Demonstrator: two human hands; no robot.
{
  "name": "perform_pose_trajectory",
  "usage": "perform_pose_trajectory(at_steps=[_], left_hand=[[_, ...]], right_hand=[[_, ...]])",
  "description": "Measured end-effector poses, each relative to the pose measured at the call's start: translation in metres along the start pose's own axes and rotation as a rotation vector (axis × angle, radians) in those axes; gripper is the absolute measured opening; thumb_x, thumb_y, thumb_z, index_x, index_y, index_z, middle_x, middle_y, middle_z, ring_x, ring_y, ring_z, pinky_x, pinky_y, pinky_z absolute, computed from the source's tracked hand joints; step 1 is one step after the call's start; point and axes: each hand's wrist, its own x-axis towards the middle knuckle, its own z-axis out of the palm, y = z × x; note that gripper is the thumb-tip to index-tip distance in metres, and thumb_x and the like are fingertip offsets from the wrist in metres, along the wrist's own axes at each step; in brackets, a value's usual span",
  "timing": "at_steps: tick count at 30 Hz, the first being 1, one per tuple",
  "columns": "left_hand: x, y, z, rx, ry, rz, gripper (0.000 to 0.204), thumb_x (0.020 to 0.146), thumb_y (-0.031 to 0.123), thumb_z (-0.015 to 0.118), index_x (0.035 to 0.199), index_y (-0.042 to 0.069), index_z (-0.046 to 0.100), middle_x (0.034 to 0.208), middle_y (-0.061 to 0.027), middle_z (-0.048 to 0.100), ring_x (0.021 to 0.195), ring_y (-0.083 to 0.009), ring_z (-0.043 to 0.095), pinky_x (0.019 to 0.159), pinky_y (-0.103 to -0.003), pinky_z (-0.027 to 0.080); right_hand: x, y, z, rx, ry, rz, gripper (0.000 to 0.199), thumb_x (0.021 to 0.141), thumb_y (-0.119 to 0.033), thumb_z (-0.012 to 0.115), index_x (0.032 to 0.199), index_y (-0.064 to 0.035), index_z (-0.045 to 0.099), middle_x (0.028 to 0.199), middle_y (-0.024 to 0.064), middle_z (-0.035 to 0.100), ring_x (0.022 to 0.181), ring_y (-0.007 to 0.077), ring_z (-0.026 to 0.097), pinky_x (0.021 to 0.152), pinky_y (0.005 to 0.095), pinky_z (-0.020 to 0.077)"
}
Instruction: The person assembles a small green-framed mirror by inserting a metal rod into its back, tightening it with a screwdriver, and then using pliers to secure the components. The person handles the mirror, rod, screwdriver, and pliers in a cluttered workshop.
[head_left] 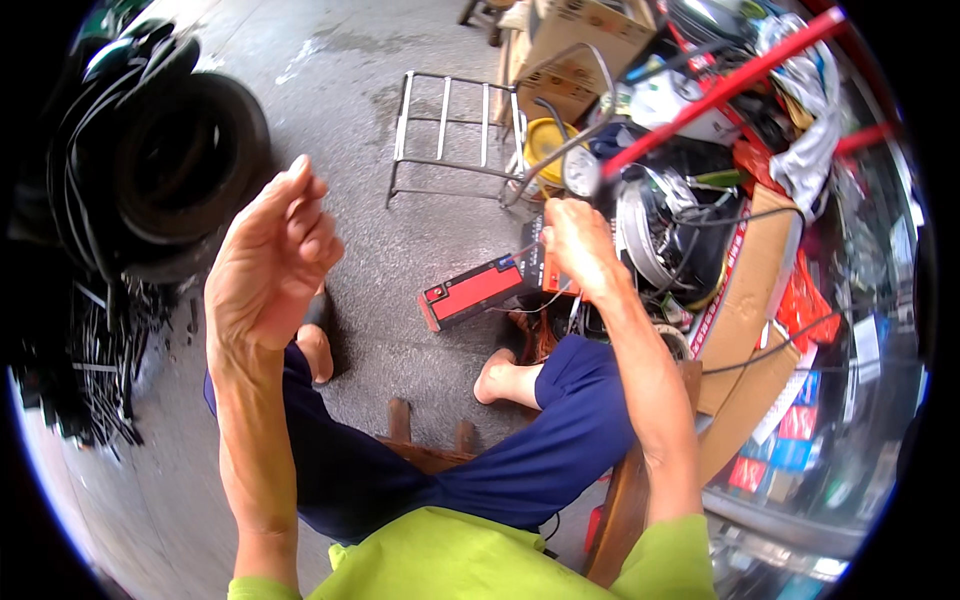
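My left hand point(285, 250) is raised over the floor, its fingers curled and bunched together. Whatever is between its fingertips, if anything, is hidden. My right hand point(583, 243) is closed around a thin tool, whose narrow shaft slants down left toward the end of a red and black battery point(470, 292). Its exact kind is unclear. The battery lies on the floor between my feet, with a blue spot near its right end. Just below my right hand stands a black and orange box point(556, 275), partly covered by it. A thin pale wire point(545, 303) curves beside the battery.
Black tyres point(190, 150) and tubes are heaped at the left. Ahead stands a metal rack point(440, 125). Cluttered parts, a yellow tub point(548, 145), a red bar point(725, 90) and flattened cardboard point(745, 290) crowd the right, beside a glass case point(850, 430).
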Motion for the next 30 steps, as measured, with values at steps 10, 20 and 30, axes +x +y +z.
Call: perform_pose_trajectory(at_steps=[10,20,30], left_hand=[[0.023,-0.029,-0.001,0.177,-0.028,-0.077,0.018,0.092,0.021,0.056,0.085,0.004,0.060,0.063,0.0034,0.048,0.054,-0.0075,0.044,0.052,-0.022,0.038],[0.033,-0.072,-0.004,0.825,0.108,-0.119,0.017,0.087,0.025,0.062,0.089,0.009,0.059,0.083,-0.0009,0.062,0.076,-0.0109,0.060,0.065,-0.026,0.043],[0.020,-0.058,-0.005,0.691,0.161,-0.149,0.031,0.088,0.033,0.062,0.101,0.005,0.059,0.090,-0.0054,0.064,0.080,-0.0136,0.063,0.065,-0.027,0.047]], right_hand=[[-0.041,-0.019,-0.035,0.136,0.178,-0.005,0.010,0.075,-0.008,0.059,0.077,0.0014,0.060,0.078,0.0188,0.062,0.080,0.0351,0.061,0.075,0.0435,0.0475],[-0.056,0.001,-0.054,0.746,0.104,0.077,0.012,0.078,-0.012,0.064,0.081,-0.0013,0.067,0.071,0.0141,0.067,0.069,0.0227,0.067,0.067,0.0335,0.0514],[-0.058,0.013,-0.073,1.164,0.162,0.110,0.017,0.085,-0.015,0.066,0.089,0.0014,0.065,0.070,0.0016,0.063,0.055,0.0041,0.054,0.050,0.0193,0.0433]])
